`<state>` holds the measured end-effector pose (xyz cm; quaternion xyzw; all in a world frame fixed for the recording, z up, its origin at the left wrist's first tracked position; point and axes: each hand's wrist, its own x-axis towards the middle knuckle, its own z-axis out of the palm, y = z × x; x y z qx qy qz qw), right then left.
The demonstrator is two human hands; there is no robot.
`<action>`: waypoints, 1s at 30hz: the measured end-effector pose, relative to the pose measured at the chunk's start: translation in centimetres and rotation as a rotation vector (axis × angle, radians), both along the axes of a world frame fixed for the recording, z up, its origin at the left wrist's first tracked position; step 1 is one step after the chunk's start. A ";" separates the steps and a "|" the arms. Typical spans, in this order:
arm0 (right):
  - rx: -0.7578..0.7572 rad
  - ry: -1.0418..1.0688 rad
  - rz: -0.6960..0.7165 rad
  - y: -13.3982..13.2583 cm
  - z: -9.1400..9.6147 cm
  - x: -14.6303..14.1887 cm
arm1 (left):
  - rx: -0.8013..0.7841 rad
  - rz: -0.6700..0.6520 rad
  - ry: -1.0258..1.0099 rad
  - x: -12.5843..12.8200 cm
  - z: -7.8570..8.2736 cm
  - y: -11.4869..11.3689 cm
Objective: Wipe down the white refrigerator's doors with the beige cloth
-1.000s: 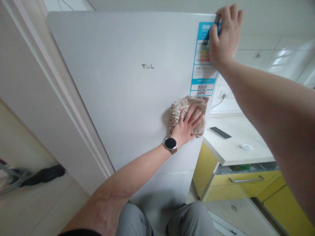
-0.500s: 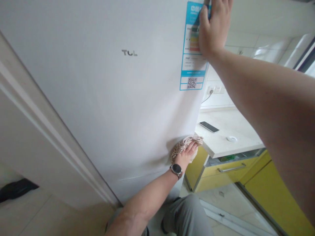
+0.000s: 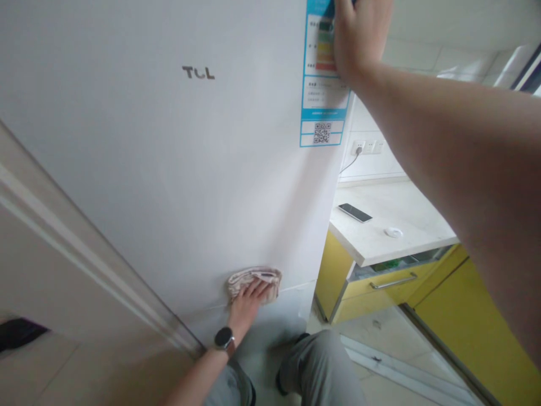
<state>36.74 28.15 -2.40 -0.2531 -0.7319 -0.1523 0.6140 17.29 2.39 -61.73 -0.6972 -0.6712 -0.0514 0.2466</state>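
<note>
My left hand (image 3: 249, 301), with a watch (image 3: 224, 338) on its wrist, presses a folded, patterned cloth (image 3: 256, 274) against the lower part of a white refrigerator door (image 3: 181, 186). The cloth lies just above a horizontal seam in the door, under the fingers. Up at the top edge, my right hand (image 3: 363, 34) rests against the door's right side, over a blue and white energy label (image 3: 322, 128). Its thumb stands apart from the palm; the fingertips are cut off by the frame.
To the right, a pale countertop (image 3: 380, 197) holds a phone (image 3: 355, 212) and a small white round object (image 3: 393, 232). Beneath it is a yellow drawer (image 3: 380, 287), partly pulled out. A plug sits in the wall socket (image 3: 359, 148). My knees (image 3: 325, 361) are close to the door.
My left hand has slid the cloth left and a little down across the door, away from its right edge. My right hand stays on the label's side; the view has shifted slightly.
</note>
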 end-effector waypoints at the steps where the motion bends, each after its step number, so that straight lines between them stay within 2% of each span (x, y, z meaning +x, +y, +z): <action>1: -0.009 0.018 -0.019 0.0 0.0 0.0 | -0.021 0.037 -0.012 -1.3 0.9 -1.1; 3: -0.030 0.059 -0.078 -0.1 -0.1 -0.1 | -0.037 0.093 -0.030 -3.2 3.5 -2.9; 6: -0.034 0.060 -0.066 -0.7 -0.5 -0.2 | 0.000 0.156 -0.027 -4.3 8.5 -4.1; 10: 0.133 0.080 -0.016 -1.2 -1.0 -0.1 | 0.121 0.199 -0.029 -4.7 15.9 -3.7; 12: 0.160 0.091 -0.016 -1.3 -1.2 0.0 | 0.224 0.206 -0.047 -5.0 20.3 -3.0; 14: 0.149 0.102 0.001 -1.2 -1.4 0.0 | 0.366 0.219 -0.073 -5.5 25.4 -2.1; 17: 0.155 0.117 0.083 -1.1 -1.6 -0.2 | 0.589 0.229 -0.115 -6.2 34.4 -0.7; 21: 0.152 0.132 0.169 -0.8 -1.9 -0.2 | 0.731 0.158 -0.092 -6.4 46.7 0.7; 24: 0.162 0.134 0.190 -0.6 -2.0 -0.2 | 0.769 0.120 -0.080 -5.8 53.9 1.7; 26: 0.152 0.117 0.156 -0.7 -2.0 -0.1 | 0.758 0.116 -0.080 -4.9 56.9 2.6; 27: 0.139 0.102 0.123 -0.8 -2.0 -0.1 | 0.750 0.108 -0.071 -4.3 57.7 3.1; 28: 0.125 0.084 0.084 -0.9 -2.1 0.0 | 0.752 0.099 -0.058 -3.8 58.2 3.5; 30: 0.106 0.057 0.006 -1.3 -2.1 0.0 | 0.777 0.078 -0.021 -2.8 58.1 4.4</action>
